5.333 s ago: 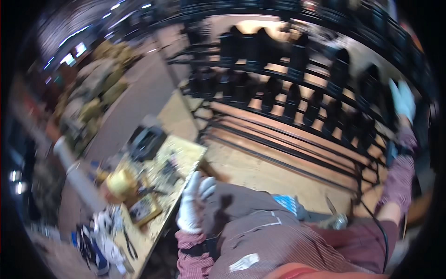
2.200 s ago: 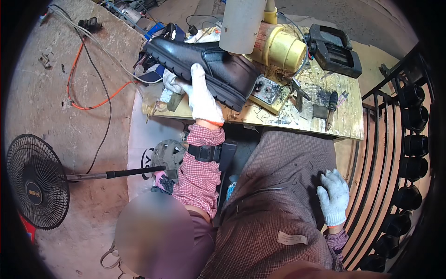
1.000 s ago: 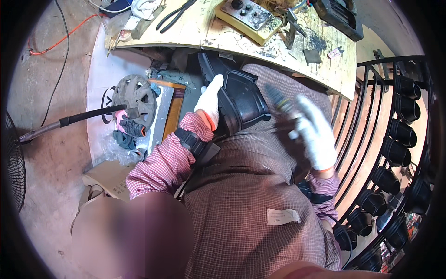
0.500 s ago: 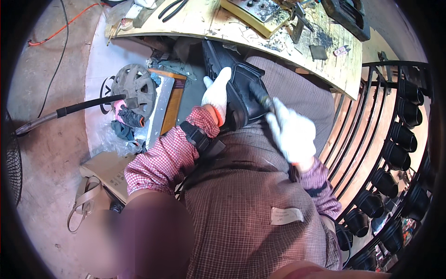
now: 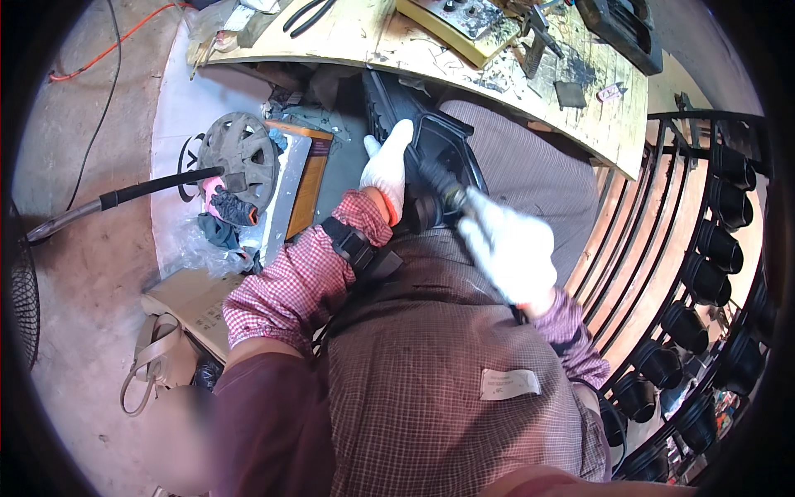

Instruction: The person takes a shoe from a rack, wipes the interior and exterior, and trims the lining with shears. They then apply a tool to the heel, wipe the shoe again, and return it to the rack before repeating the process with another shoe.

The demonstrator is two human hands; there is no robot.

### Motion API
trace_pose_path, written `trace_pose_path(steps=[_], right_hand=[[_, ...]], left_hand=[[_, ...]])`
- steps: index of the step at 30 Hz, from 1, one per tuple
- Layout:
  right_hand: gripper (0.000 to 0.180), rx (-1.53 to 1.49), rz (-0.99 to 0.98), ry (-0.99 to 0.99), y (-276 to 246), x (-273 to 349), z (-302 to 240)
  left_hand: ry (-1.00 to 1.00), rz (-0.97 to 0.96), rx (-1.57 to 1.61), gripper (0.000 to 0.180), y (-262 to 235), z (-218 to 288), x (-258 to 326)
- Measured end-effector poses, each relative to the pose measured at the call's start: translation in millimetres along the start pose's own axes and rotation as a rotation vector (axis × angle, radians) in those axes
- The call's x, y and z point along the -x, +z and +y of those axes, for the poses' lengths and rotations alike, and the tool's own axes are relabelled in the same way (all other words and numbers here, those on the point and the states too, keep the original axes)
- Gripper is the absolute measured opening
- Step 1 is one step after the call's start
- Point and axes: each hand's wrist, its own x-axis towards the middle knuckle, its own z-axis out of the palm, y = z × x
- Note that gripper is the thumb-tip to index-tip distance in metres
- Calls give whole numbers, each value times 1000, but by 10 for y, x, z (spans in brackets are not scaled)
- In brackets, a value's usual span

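Note:
A black moulded part (image 5: 464, 153) with a raised rim around a recess lies across my lap under the bench edge. My left hand (image 5: 385, 170), in a white glove, holds its left side, with the thumb along the surface and other fingers partly hidden. In my right hand (image 5: 513, 253), also white-gloved and blurred by motion, is a dark brush-like tool (image 5: 437, 178) with a lighter band near the grip. Its dark end is over the recess's lower left; whether it touches the surface I cannot tell.
A wooden bench (image 5: 356, 37) ahead carries pliers (image 5: 308, 16), a yellow-sided box (image 5: 455, 33) and a black moulded piece (image 5: 617, 33). At right stands a rack (image 5: 629, 224) hung with black cups (image 5: 708, 277). A grey wheel cover (image 5: 240, 157) and a cardboard box (image 5: 195, 306) are at left.
My right hand has swung left and slightly down with the brush-like tool, across the recess. My left hand stays in place on the black part.

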Motion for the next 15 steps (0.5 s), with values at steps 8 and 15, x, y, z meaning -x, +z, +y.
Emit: trace_pose_path(steps=[8, 15], right_hand=[[40, 43, -21, 72, 18, 14, 15], [42, 28, 43, -21, 108, 61, 28]], left_hand=[[-18, -25, -5, 116, 9, 28, 46], [-23, -57, 45, 116, -9, -16, 17]])
